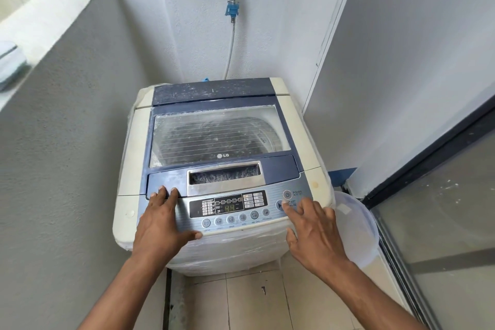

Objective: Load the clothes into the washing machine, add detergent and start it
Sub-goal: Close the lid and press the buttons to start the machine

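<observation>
Both hands lie flat, no grip on anything: left hand [163, 220] spread across the control panel [227, 209], right hand [313, 233] fingering the start button [280, 205]. Washing machine [214, 169] sits in a narrow tiled corner, lid [219, 136] down, something dark, possibly clothes, behind cloudy glass. Plastic tub [359, 225] stands just beside it.

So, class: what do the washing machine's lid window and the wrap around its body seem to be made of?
Lid window: clear glass or hard plastic, hard to tell which; smooth and see-through, dusty, the drum showing beneath. Wrap: probably thin plastic film; translucent, glossy, wrinkled over the cream casing.
</observation>
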`<state>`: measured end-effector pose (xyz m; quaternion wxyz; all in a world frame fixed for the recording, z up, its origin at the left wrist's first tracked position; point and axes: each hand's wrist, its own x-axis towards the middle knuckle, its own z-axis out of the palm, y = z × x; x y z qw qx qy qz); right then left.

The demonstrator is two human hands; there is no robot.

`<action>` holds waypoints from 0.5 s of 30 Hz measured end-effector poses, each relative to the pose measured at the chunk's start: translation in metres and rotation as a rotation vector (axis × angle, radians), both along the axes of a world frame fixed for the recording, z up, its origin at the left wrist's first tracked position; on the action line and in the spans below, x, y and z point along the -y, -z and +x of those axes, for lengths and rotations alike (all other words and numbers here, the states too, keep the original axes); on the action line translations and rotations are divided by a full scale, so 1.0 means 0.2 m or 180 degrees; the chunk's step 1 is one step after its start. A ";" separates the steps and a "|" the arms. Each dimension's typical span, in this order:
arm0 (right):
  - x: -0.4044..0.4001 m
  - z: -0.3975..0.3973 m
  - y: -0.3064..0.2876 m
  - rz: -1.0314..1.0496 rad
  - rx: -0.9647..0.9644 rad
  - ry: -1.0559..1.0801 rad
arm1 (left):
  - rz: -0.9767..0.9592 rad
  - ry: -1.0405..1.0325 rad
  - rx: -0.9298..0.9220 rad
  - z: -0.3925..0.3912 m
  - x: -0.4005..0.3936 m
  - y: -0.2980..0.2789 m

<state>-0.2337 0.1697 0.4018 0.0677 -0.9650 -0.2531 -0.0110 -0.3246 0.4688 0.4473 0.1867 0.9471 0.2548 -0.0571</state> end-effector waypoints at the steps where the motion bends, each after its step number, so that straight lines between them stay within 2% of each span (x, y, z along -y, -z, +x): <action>1: 0.00 -0.01 0.00 0.0000 0.0015 -0.0003 | -0.0025 -0.0005 0.0002 0.00 0.00 0.00; 15: -0.04 -0.03 0.01 -0.0049 0.0111 -0.0037 | -0.0301 -0.0098 0.0184 -0.02 -0.02 0.04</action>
